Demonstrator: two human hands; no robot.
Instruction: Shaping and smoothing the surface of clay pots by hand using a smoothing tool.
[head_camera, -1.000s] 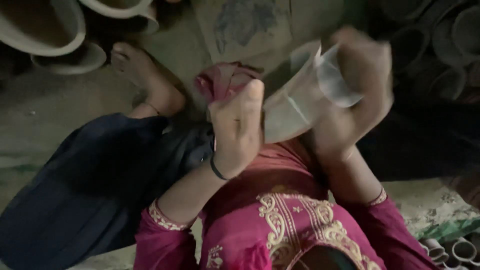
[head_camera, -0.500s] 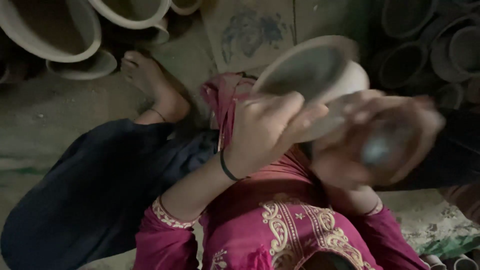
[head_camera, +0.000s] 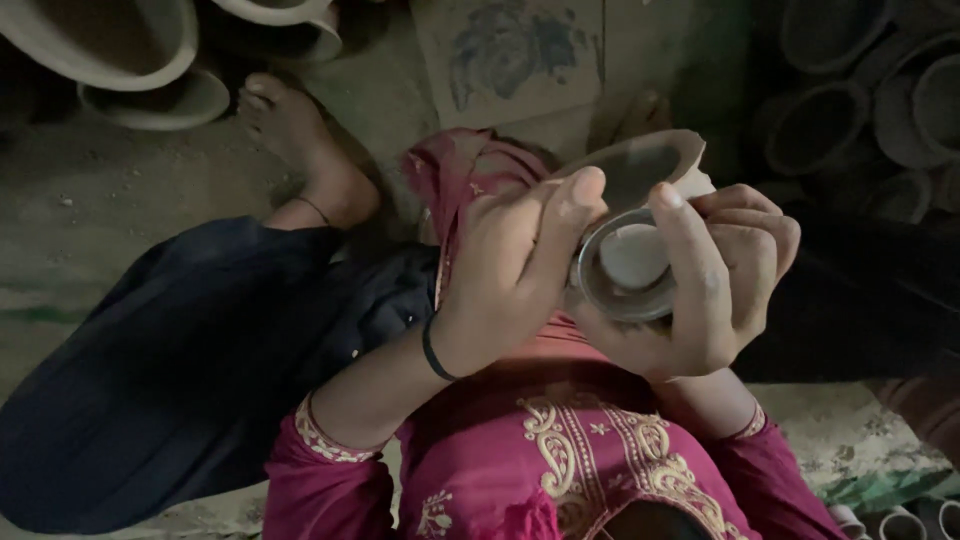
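Right of frame centre, a small clay cup (head_camera: 632, 262) is gripped by the right hand (head_camera: 705, 285) and pinched at its rim by the left hand (head_camera: 515, 275); the thin rim could be chipped if squeezed or slipped onto the floor (head_camera: 90, 200).

Beyond your lap, a bare foot (head_camera: 300, 150) rests on the dusty earthen floor (head_camera: 90, 210), a thin anklet (head_camera: 318, 208) at its ankle. Large pale clay pots (head_camera: 110, 45) lie on their sides at the top left. A worn patterned mat (head_camera: 505, 55) sits above your knees. Dark stacked clay pots (head_camera: 870, 100) crowd the top right. Small clay cups (head_camera: 900, 522) line the bottom right corner.
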